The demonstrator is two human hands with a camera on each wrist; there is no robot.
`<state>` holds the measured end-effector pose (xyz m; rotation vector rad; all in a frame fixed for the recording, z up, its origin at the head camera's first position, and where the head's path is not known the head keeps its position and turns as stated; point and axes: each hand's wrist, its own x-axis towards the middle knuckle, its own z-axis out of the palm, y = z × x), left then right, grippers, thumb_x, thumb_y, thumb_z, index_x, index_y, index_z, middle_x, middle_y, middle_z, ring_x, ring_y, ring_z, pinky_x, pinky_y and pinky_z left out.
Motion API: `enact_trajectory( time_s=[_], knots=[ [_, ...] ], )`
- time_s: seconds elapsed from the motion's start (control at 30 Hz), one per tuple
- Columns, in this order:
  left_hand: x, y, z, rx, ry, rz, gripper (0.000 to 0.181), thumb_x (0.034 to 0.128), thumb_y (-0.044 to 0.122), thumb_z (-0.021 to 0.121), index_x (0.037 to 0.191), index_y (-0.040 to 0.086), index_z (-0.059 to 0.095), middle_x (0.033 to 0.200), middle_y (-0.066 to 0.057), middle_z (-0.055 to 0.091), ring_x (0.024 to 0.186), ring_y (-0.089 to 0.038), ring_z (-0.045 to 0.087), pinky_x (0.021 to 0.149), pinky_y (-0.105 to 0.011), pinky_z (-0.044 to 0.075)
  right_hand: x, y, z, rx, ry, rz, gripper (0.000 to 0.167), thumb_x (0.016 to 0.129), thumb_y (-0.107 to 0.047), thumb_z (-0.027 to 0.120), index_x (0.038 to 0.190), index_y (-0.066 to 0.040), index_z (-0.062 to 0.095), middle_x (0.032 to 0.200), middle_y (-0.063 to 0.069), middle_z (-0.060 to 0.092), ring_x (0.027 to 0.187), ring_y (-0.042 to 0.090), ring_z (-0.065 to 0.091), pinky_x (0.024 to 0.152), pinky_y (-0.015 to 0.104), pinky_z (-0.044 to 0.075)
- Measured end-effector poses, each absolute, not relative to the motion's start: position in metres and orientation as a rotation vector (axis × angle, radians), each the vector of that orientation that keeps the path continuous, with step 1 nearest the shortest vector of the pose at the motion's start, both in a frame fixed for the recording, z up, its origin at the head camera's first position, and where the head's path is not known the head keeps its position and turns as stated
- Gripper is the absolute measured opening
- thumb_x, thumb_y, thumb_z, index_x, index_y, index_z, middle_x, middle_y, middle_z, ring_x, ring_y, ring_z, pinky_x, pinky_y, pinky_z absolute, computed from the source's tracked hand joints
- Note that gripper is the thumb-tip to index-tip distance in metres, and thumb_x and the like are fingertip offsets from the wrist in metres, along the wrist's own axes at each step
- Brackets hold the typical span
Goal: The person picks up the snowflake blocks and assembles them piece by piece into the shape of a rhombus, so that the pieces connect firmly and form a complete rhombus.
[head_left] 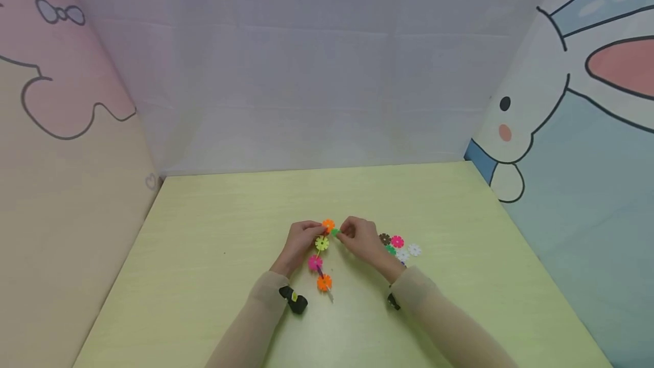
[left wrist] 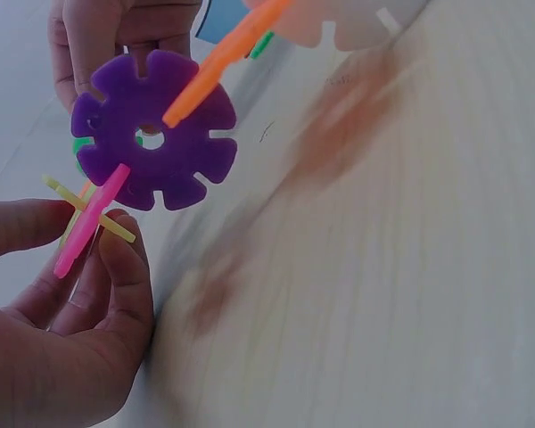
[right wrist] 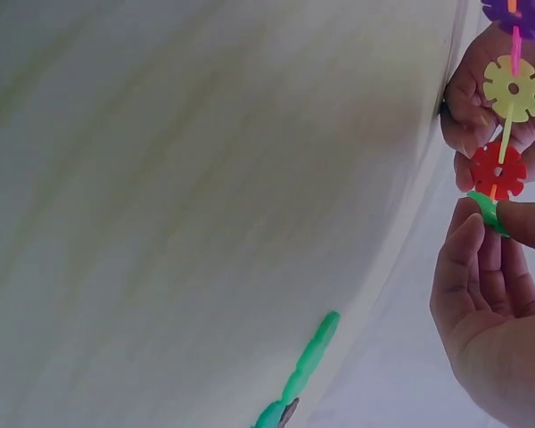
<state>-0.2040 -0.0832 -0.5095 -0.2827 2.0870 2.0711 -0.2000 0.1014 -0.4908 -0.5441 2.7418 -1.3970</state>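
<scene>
A chain of notched plastic snowflake discs hangs between my hands and down toward me in the head view. An orange disc (head_left: pixel 328 224) tops it, followed by a yellow disc (head_left: pixel 322 243), a pink disc (head_left: pixel 315 263), a purple disc (left wrist: pixel 156 134), another orange disc (head_left: pixel 324 283) and a whitish one (head_left: pixel 330 295). My left hand (head_left: pixel 301 242) pinches the chain's upper end by the top orange disc. Between right thumb and fingertips, my right hand (head_left: pixel 361 238) pinches a green disc (right wrist: pixel 487 211). That green disc touches the orange one, which looks red in the right wrist view.
Right of my right hand, several loose discs lie on the pale yellow table (head_left: pixel 214 300), among them a brown disc (head_left: pixel 385 238), a pink disc (head_left: pixel 397 241) and a white disc (head_left: pixel 414 250). A white sheet (head_left: pixel 317 72) stands behind the table, with printed panels at both sides.
</scene>
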Motion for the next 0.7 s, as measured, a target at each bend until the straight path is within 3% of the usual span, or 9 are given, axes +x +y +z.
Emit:
enact_trajectory(
  time_s=[0.7],
  knots=[
    [-0.204, -0.087, -0.511, -0.246, 2.092, 2.075, 0.021, 0.0920, 0.018, 0.063, 0.094, -0.001, 0.072, 0.087, -0.010, 0.069, 0.075, -0.017, 0.062, 0.066, -0.027, 0.049, -0.194, 0.086, -0.490, -0.579, 2.866, -1.259, 0.011, 0.083, -0.007, 0.071, 0.078, -0.009, 0.062, 0.070, -0.004, 0.059, 0.060, 0.008, 0.055, 0.055, 0.022, 0.048]
  ],
)
